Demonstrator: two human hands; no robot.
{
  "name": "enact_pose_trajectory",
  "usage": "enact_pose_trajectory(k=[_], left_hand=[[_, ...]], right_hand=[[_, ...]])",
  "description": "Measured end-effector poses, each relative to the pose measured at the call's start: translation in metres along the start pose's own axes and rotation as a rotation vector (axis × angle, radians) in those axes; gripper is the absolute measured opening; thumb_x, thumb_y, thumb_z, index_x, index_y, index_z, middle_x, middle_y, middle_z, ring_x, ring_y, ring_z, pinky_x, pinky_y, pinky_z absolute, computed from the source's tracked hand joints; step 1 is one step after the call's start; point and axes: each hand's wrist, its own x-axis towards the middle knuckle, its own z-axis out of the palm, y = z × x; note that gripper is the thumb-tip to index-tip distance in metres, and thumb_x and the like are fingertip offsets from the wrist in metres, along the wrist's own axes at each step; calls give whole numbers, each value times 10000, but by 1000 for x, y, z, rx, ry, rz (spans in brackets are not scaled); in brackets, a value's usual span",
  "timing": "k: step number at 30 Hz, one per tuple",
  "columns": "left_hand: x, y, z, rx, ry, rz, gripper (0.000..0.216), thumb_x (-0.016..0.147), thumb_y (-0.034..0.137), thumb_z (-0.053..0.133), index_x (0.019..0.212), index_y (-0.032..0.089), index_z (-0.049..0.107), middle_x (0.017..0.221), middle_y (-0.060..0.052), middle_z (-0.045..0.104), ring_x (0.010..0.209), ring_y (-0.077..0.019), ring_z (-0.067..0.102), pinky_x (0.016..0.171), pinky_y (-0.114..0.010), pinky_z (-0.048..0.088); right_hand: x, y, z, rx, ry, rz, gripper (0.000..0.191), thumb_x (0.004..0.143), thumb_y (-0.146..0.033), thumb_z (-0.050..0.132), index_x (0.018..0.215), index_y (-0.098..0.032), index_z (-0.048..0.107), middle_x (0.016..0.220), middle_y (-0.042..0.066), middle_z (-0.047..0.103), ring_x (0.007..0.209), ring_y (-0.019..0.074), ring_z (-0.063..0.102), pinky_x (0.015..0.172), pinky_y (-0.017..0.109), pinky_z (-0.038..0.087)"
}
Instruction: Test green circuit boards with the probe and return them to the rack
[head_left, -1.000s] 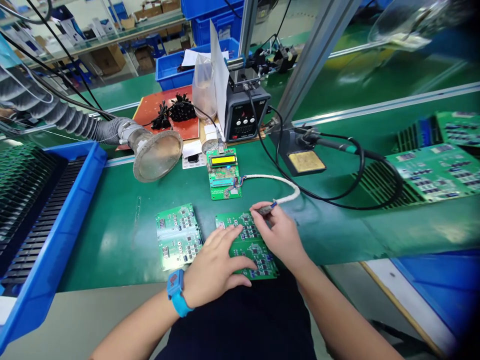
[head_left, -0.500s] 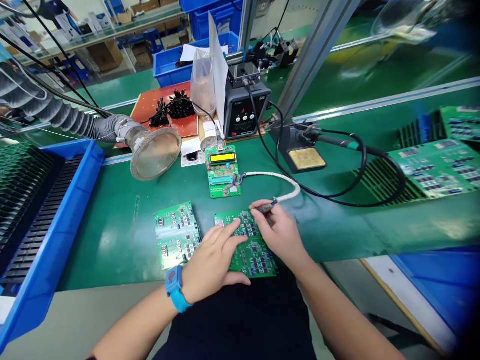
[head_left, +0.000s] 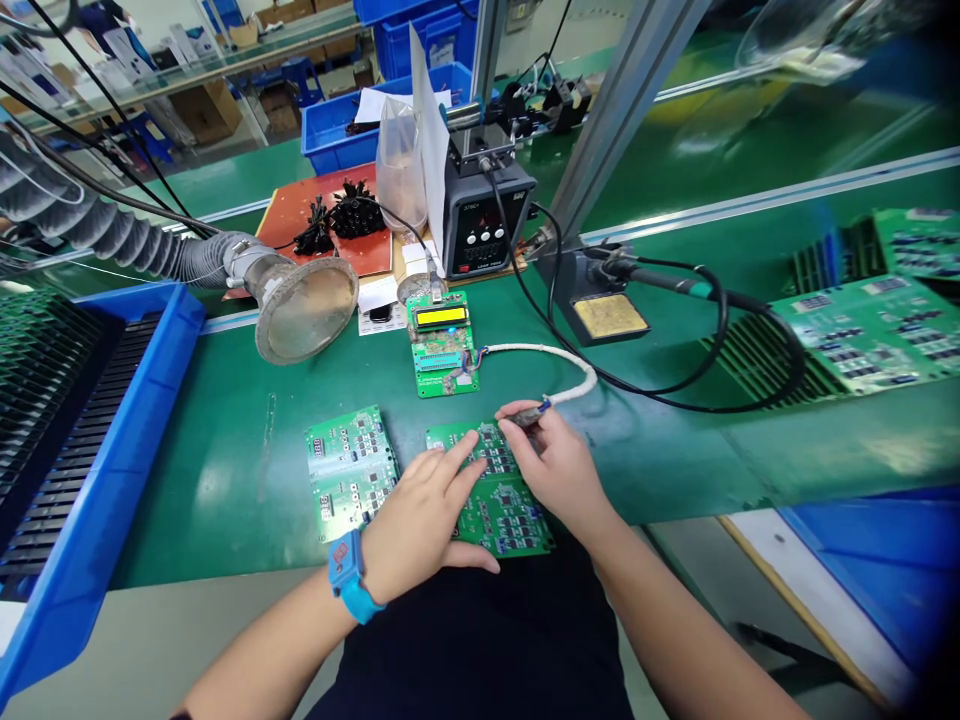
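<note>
The left hand (head_left: 420,520) lies palm down on the green circuit board (head_left: 506,515), its grip spread flat with the fingers fanned over the board's left half. The board sits at the near edge of the tabletop (head_left: 225,480), just right of a second board (head_left: 349,470). The right hand (head_left: 559,470) has its grip pinching a small connector (head_left: 529,413) at the board's far edge. A white cable (head_left: 555,355) runs from the connector to the display module (head_left: 442,345) behind.
</note>
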Motion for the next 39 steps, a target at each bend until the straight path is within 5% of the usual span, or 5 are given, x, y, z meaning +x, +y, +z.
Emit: enact_pose_trajectory(k=[11,15,19,32,39], left_hand=[[-2,1,3,-5,-9,19,982,659,584,762,1413,101,358,1496,-251,299,1351,-393,358,1073,-556,358],[-4,3,4,-77,0,40,518,748,479,747,1200,274,601,1560,-168,160,1385,-395,288,1073,-594,312],[-6,6,3,-116,-13,61,204,839,380,696,1025,298,688,1574,-94,131,1401,-372,254,1100,-589,251],[-8,5,6,-97,-16,46,211,853,411,675,1033,301,675,1551,-91,213,1397,-341,271,1115,-562,240],[-6,5,1,-42,-33,37,388,804,479,704,1080,222,616,1493,-169,335,1347,-345,362,1083,-546,313]], right_hand=[[0,-1,-1,3,-5,-7,157,892,-328,515,954,-196,571,897,77,674,794,201,650,735,343,529],[0,-1,-1,-2,-4,-6,154,892,-331,515,956,-201,566,900,76,677,800,203,652,737,344,531],[1,-1,0,-8,-1,-18,154,893,-332,514,952,-200,567,904,80,677,806,205,650,741,350,530],[1,0,0,-4,3,-14,168,889,-341,515,955,-196,568,907,85,679,809,210,649,758,364,529],[-6,3,-3,153,16,48,246,875,-381,562,1029,-192,592,956,83,698,864,207,665,803,374,545]])
